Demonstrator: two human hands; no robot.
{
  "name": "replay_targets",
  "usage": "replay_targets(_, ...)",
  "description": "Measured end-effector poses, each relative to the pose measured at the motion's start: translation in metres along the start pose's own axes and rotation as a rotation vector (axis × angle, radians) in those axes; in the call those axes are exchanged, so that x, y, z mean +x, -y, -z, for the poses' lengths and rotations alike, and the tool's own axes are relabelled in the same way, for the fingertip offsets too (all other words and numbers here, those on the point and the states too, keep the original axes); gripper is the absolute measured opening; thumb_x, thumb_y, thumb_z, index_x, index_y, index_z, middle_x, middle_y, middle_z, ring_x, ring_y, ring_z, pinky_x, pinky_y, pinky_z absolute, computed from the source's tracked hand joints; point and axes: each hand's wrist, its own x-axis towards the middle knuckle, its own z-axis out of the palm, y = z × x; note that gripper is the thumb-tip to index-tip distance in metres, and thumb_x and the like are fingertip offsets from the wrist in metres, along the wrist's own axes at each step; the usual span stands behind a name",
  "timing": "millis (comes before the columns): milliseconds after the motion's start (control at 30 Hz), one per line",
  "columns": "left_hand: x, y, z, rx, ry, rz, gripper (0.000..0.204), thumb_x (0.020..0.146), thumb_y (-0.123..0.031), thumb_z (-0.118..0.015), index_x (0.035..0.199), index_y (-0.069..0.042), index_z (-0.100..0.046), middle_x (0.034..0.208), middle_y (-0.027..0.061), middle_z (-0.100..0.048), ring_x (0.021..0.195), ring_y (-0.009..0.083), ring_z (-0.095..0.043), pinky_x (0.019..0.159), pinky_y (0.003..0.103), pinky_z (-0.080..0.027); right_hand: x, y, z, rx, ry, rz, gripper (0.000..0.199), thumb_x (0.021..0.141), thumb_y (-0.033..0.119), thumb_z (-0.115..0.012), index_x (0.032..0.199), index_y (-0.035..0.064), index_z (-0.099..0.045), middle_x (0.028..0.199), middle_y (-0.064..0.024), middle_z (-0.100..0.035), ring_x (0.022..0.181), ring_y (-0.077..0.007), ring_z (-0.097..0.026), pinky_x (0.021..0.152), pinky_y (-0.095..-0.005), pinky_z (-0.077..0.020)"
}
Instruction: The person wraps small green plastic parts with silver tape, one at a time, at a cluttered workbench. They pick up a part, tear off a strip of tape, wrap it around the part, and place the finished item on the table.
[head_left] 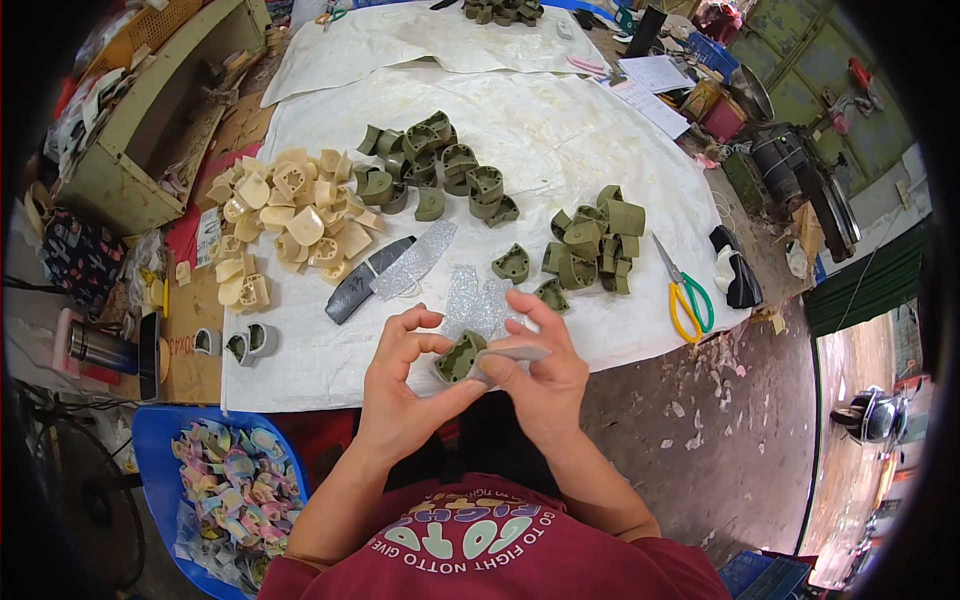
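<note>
Close in front of my body, my left hand (pixel 405 385) grips an olive-green plastic shoe heel (pixel 459 358), its hollow ribbed end turned up. My right hand (pixel 545 375) pinches a pale grey covering piece (pixel 517 353) against the heel's right side, thumb pressed on it. Just beyond my fingers, silver glitter pieces (pixel 478 298) lie on the white cloth (pixel 600 130). Farther left, another glitter piece (pixel 415 262) rests partly over a dark curved strip (pixel 362 285). Two loose green heels (pixel 511 263) sit to the right of the glitter pieces.
Beige heels (pixel 305 215) are heaped at left, with green heels (pixel 425 150) behind and more (pixel 597 240) at right. Scissors (pixel 685 298) lie near the right edge. Covered heels (pixel 253 342) stand at the left corner, above a blue basket (pixel 160 470) of colourful pieces.
</note>
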Motion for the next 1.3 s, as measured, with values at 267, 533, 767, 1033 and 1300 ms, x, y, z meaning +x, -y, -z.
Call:
replay_targets(267,-0.002,-0.004,0.003,-0.077,0.142,-0.076,0.043,0.065,-0.014,-0.082,0.103,-0.009,-0.064,0.126,0.0132,-0.047,0.130,0.0337,-0.040,0.105,0.045,-0.032,0.019,-0.004,0.022,0.419,0.214,-0.413,0.015,0.080,0.006,-0.073,0.094,0.0010,-0.071,0.123,-0.0090,-0.056,0.096,-0.0133,-0.059,0.081,-0.0281,-0.0500)
replay_targets(533,-0.004,0.001,0.006,-0.331,0.220,0.244,0.055,0.069,-0.011,-0.081,0.119,-0.004,-0.058,0.119,0.0101,-0.053,0.111,0.0210,-0.053,0.093,0.034,-0.044,0.015,0.006,0.027,0.194,0.196,-0.402,0.012,0.079,0.006,-0.074,0.088,0.0006,-0.070,0.095,-0.0038,-0.063,0.085,-0.0092,-0.058,0.071,-0.0232,-0.0465)
replay_targets(767,-0.001,0.005,0.007,-0.229,0.211,0.202,0.058,0.072,-0.002,-0.073,0.127,-0.002,-0.053,0.107,0.0074,-0.061,0.090,0.0133,-0.060,0.079,0.027,-0.050,0.006,0.006,0.011,0.100,0.283,-0.337,0.013,0.075,0.009,-0.078,0.084,0.0050,-0.069,0.090,-0.0011,-0.061,0.081,-0.0082,-0.056,0.069,-0.0219,-0.0442)
replay_targets(1033,-0.002,0.006,0.007,-0.204,0.255,0.046,0.061,0.075,0.008,-0.063,0.133,-0.002,-0.047,0.123,0.0090,-0.057,0.105,0.0153,-0.060,0.089,0.030,-0.049,0.004,0.013,0.011,-0.010,0.272,-0.306,0.016,0.073,0.011,-0.080,0.081,0.0052,-0.067,0.090,-0.0012,-0.057,0.080,-0.0093,-0.054,0.070,-0.0231,-0.0432)
replay_targets(1300,-0.006,0.006,0.002,-0.180,0.160,-0.082,0.062,0.073,0.008,-0.061,0.133,-0.005,-0.049,0.133,0.0138,-0.052,0.118,0.0213,-0.055,0.087,0.030,-0.050,0.001,0.014,0.007,-0.106,0.219,-0.229,0.025,0.071,0.013,-0.080,0.091,0.0069,-0.066,0.093,-0.0025,-0.056,0.084,-0.0130,-0.053,0.076,-0.0275,-0.0433)
